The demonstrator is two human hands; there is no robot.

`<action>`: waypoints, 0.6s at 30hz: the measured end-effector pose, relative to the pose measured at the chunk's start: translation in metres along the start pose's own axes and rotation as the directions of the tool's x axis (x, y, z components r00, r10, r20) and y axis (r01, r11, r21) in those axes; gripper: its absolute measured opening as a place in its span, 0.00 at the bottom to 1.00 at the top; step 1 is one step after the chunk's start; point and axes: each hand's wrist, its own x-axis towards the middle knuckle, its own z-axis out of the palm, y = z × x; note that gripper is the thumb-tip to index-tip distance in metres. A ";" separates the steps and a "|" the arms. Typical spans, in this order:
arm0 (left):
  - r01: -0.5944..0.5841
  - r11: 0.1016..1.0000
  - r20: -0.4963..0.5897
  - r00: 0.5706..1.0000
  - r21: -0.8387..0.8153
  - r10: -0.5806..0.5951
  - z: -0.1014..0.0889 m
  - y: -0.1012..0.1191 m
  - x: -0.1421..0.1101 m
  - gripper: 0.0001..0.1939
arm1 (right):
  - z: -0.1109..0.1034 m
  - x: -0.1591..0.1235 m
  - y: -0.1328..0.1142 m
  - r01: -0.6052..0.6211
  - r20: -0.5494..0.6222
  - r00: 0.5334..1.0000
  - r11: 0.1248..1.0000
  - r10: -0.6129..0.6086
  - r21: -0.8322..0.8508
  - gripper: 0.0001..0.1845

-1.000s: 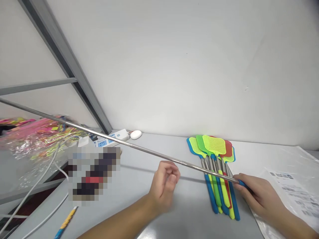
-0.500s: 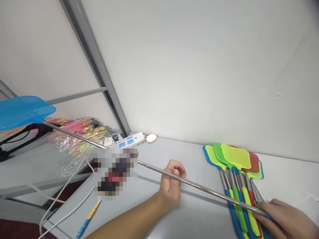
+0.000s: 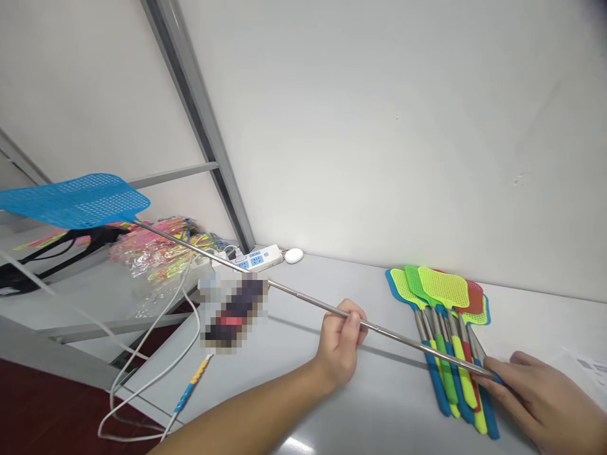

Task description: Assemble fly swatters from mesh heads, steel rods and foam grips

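A blue fly swatter (image 3: 90, 201) with a long, extended metal rod stretches across the view from the far left to the lower right. My right hand (image 3: 535, 392) is closed round its blue handle end. My left hand (image 3: 342, 344) grips the middle of the rod, thumb on top and fingers curled beneath. Under the rod's right part lies a pile of fly swatters (image 3: 448, 341) on the grey table (image 3: 303, 404). Their perforated heads are yellow, green, red and blue, and their rods are short. Most of the held handle is hidden inside my right hand.
A power strip (image 3: 258, 258) and a white rounded device (image 3: 294, 255) sit by the wall. A blurred-out object (image 3: 234, 313) lies at the table's left with a cable. Plastic-wrapped colourful items (image 3: 161, 246) and a black strap (image 3: 95, 240) rest on a surface further left.
My left thumb and fingers have closed on the rod, where the hand was just behind it before. The view has shifted slightly, so the swatter head appears further right.
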 end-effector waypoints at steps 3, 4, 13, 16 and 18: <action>0.027 0.999 -0.006 1.000 0.018 -0.027 0.000 0.002 0.004 0.22 | 0.003 0.000 0.004 0.033 0.119 0.992 0.998 -0.027 -0.049 0.13; 0.028 0.999 -0.011 1.000 0.022 -0.028 -0.001 0.003 0.006 0.22 | 0.005 0.001 0.005 0.021 0.118 0.993 0.998 -0.014 -0.060 0.14; -0.019 1.000 -0.124 0.992 0.018 0.021 -0.013 0.003 0.020 0.20 | -0.001 0.010 0.003 -0.138 0.052 0.989 0.990 0.139 -0.036 0.12; -0.060 0.998 -0.170 0.983 0.020 0.062 -0.016 0.005 0.024 0.22 | -0.003 0.011 0.000 -0.152 0.059 0.987 0.988 0.150 0.017 0.11; -0.077 0.997 -0.202 0.976 0.015 0.079 -0.018 0.007 0.027 0.22 | -0.003 0.011 -0.002 -0.153 0.060 0.987 0.987 0.151 0.040 0.11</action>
